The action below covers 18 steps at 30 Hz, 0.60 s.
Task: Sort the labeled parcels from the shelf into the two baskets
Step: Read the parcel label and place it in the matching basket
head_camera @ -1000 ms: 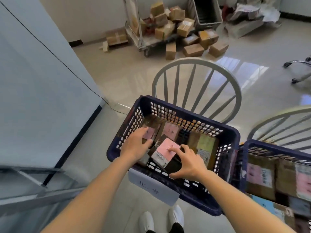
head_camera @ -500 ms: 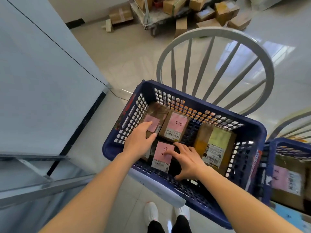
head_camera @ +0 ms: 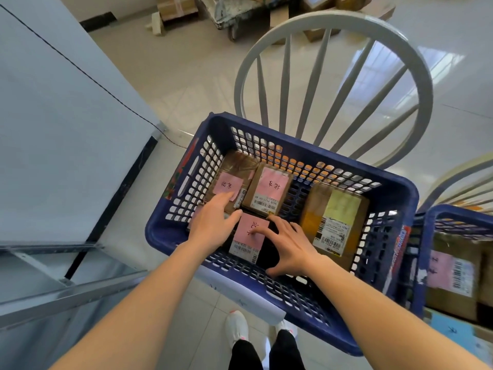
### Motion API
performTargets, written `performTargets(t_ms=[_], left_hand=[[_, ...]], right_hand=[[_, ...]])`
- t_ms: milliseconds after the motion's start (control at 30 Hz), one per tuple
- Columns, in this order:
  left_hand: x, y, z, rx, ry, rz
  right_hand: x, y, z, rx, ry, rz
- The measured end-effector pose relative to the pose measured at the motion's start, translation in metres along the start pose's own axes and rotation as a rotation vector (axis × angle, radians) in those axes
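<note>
Resting inside the left blue basket, both hands lie spread with straight fingers on a dark parcel with a pink label: left hand at its left edge, right hand on top. Two pink-labelled cardboard parcels lie behind it, a yellow-labelled parcel right. Right of the basket stands a second basket.

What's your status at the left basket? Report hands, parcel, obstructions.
Both hands in blue basket. Right hand spread flat on black parcel, left hand open beside it. Three other parcels alongside, none blocking.
</note>
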State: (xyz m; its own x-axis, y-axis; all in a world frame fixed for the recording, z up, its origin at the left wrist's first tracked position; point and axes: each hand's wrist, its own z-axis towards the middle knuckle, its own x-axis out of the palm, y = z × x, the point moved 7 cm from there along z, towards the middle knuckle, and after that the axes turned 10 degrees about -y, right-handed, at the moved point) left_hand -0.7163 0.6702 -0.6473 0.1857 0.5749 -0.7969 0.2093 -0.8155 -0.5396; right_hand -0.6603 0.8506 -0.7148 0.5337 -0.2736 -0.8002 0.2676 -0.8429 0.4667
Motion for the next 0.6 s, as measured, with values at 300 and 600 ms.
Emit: performTargets(t_ms=[300,600], left_hand=[[0.004,0.009,-0.001,-0.006,0.015,0.008],[0.022,0.017,-0.008,0.053,0.062,0.078]], right_hand=[[0.021,-0.012,0.001,-0.031,-0.01,-0.129],[0.034,-0.017,0.002,0.008,-0.048,-0.23]])
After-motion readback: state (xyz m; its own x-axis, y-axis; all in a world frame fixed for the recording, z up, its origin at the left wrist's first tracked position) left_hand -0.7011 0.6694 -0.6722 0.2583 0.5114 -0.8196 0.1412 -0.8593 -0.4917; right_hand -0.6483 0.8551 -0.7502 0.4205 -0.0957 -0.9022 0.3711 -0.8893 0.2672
